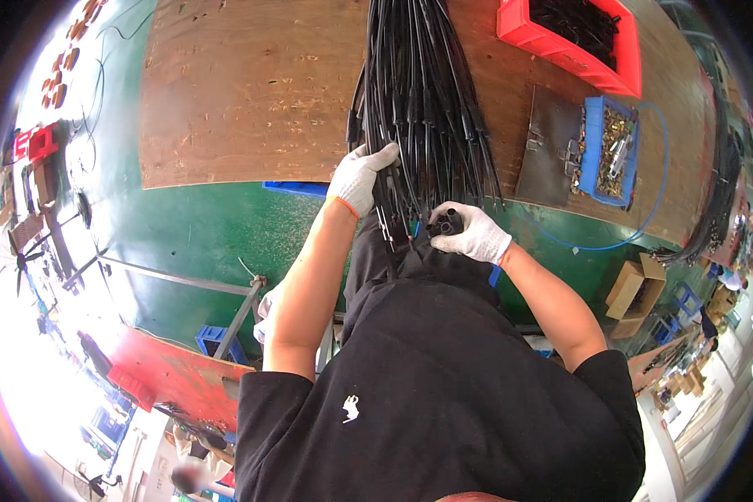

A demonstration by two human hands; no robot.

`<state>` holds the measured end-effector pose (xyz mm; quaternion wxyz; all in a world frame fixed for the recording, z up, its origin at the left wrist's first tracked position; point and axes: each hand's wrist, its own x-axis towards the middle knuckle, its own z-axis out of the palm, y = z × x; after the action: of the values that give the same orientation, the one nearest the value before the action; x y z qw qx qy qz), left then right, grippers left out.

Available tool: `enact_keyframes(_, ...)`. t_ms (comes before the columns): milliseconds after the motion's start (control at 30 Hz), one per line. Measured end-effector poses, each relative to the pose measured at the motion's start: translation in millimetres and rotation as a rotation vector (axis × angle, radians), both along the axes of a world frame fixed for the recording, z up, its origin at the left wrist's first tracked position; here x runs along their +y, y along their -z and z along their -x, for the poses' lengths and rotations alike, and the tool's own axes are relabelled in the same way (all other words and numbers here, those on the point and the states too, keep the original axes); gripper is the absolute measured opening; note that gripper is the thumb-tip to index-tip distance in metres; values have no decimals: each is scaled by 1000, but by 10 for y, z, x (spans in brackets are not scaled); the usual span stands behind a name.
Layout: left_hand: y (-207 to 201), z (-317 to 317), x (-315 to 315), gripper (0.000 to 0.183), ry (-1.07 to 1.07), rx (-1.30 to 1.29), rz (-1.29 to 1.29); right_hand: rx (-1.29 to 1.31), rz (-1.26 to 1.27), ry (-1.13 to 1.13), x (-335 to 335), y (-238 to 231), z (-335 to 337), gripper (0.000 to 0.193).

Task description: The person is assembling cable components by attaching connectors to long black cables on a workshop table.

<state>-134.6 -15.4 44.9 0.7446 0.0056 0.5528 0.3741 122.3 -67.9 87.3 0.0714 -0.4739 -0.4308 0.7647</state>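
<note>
A thick bundle of black cables (pixel 418 92) lies over the wooden table and hangs past its front edge toward me. My left hand (pixel 361 177), in a white glove, is closed around some cables at the bundle's left side. Thin cable ends, some with pale metal tips, dangle below it. My right hand (pixel 470 233), gloved too, holds several short black tubular caps (pixel 445 223) close to the cable ends. Its fingers are curled around them, and part of them is hidden in the palm.
The brown wooden table (pixel 243 92) carries a red crate (pixel 552 52) of black parts at the far right. Nearer stands a blue bin (pixel 609 151) of small brass-coloured pieces beside a dark metal plate (pixel 548 146). A blue hose (pixel 663 176) loops at the right. A cardboard box (pixel 636 287) sits on the green floor.
</note>
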Motion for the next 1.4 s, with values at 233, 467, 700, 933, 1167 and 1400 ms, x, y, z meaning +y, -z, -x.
enact_keyframes(233, -70, -120, -26, 9, -34, 46, -44, -34, 25, -58, -75, -70, -193, 37)
enact_keyframes(467, -42, -166, -37, 10, -40, 83, -64, -7, 121, -7, -96, -102, -225, 40)
enact_keyframes(700, -161, -182, 44, 22, -14, -48, -45, -57, 142, 265, 12, -46, 147, 34)
enact_keyframes(933, -150, -30, 12, 36, 164, 217, -90, -176, -101, 513, 724, 415, 891, 23)
enact_keyframes(1167, -249, 375, 29, 32, 183, 281, -89, -193, -125, 661, 1704, 397, 1220, 29)
enact_keyframes(1400, -162, 366, -69, 23, -25, 15, -33, -138, -137, 376, 1426, 20, 1121, 36)
